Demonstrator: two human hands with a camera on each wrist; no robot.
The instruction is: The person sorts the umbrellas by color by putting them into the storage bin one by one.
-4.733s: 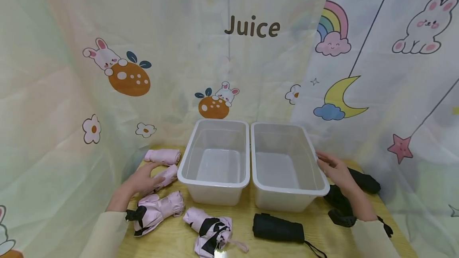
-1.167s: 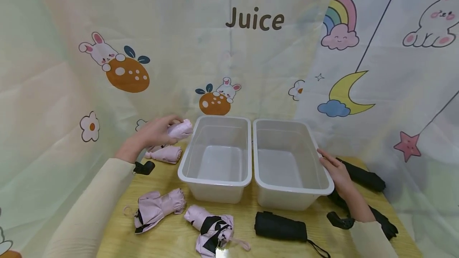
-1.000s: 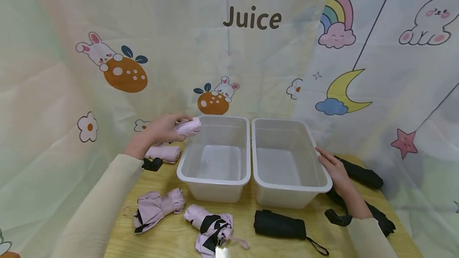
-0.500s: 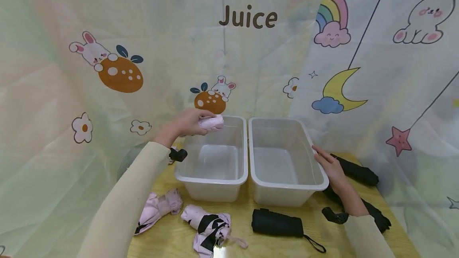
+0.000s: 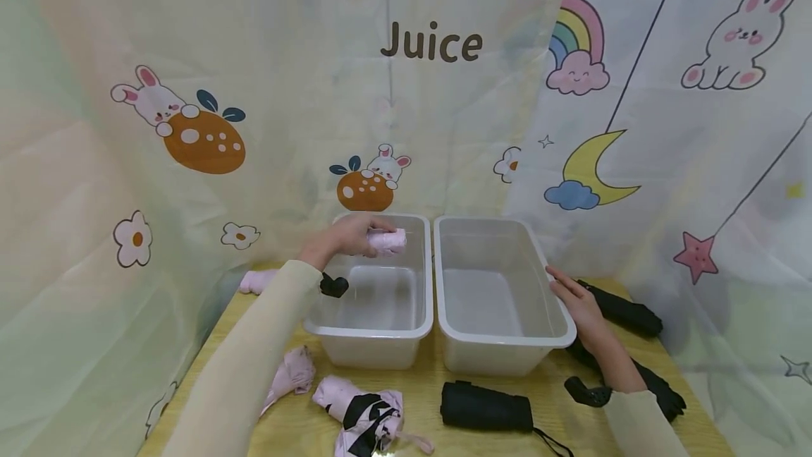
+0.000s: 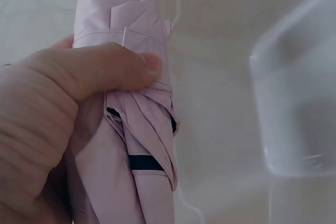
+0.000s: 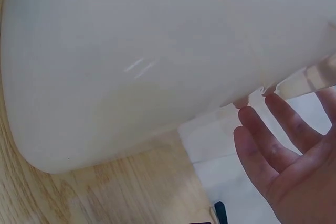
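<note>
My left hand (image 5: pixel 347 235) grips a folded pink umbrella (image 5: pixel 390 241) over the back part of the left white bin (image 5: pixel 371 351). The left wrist view shows the thumb laid across the umbrella's strap (image 6: pixel 134 66), with dark trim in the folds below. My right hand (image 5: pixel 582 310) rests at the outer side of the right white bin (image 5: pixel 497 358). Its fingers (image 7: pixel 262 140) are loosely extended, tips at the bin's side in the right wrist view. Neither bin's visible floor has anything on it.
Around the left bin lie more folded pink umbrellas, one at the back (image 5: pixel 256 281), one partly behind my sleeve (image 5: pixel 293 371) and one in front (image 5: pixel 358 411). Black umbrellas lie in front of the right bin (image 5: pixel 485 406) and to its right (image 5: pixel 624 307). A printed curtain (image 5: pixel 304 90) hangs behind.
My left hand has taken a pink umbrella from the table's left side, lifted it and carried it right, over the left bin. My right hand stays at the right bin's side.
</note>
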